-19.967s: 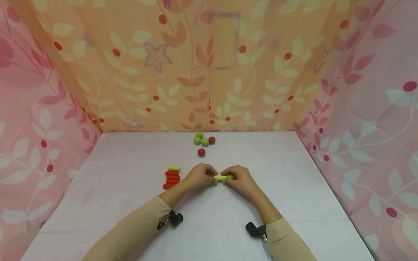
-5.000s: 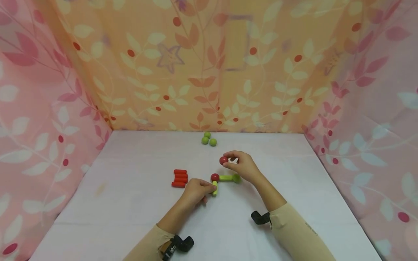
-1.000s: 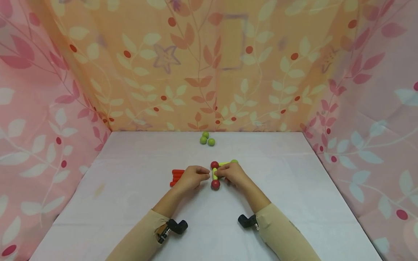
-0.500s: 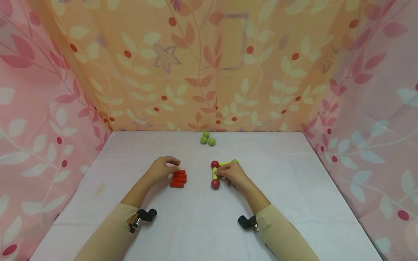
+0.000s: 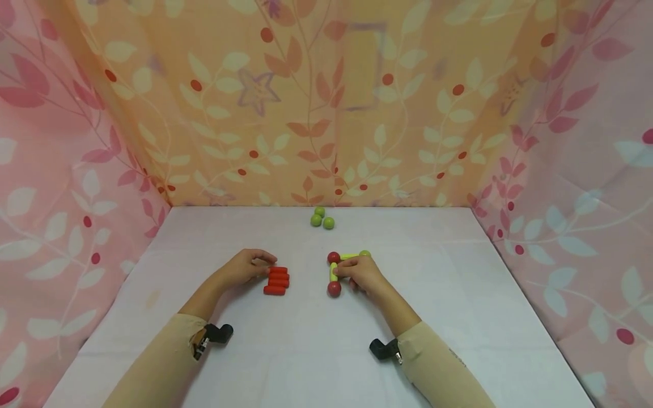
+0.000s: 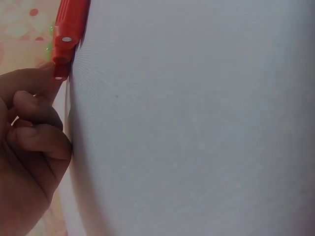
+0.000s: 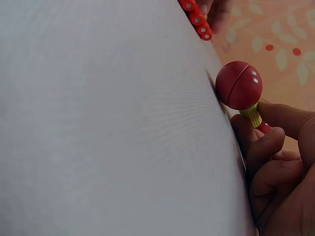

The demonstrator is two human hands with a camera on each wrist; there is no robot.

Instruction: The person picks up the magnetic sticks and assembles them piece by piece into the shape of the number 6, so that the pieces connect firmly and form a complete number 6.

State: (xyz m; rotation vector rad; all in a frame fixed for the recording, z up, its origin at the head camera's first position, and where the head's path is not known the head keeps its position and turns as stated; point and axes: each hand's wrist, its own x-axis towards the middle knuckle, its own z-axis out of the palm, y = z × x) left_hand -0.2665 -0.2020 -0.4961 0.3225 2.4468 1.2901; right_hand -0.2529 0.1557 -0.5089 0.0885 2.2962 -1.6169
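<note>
My right hand (image 5: 363, 273) pinches a yellow-green magnetic rod (image 5: 333, 272) between thumb and fingers. This rod joins a near red ball (image 5: 334, 289) to a far red ball (image 5: 334, 258). From the far ball a second yellow-green rod (image 5: 349, 256) runs right to a green ball (image 5: 364, 254), making a corner shape on the table. My left hand (image 5: 245, 267) is at a stack of red magnetic rods (image 5: 275, 281), its thumb tip at the left end of the farthest one. The index finger arches over the far side. Pale discs show on the red rods' ends (image 6: 67, 39).
Three loose green balls (image 5: 319, 218) lie together near the table's back edge. A patterned cloth (image 5: 245, 170) rises behind the white table (image 5: 306, 351), with pink cloth on both sides. A small black camera (image 5: 220, 333) sits on each wrist.
Earlier, rods and balls were joined into the corner shape and the second red ball was added. Over the last second my left hand moved left to the red rods; my right hand kept its hold.
</note>
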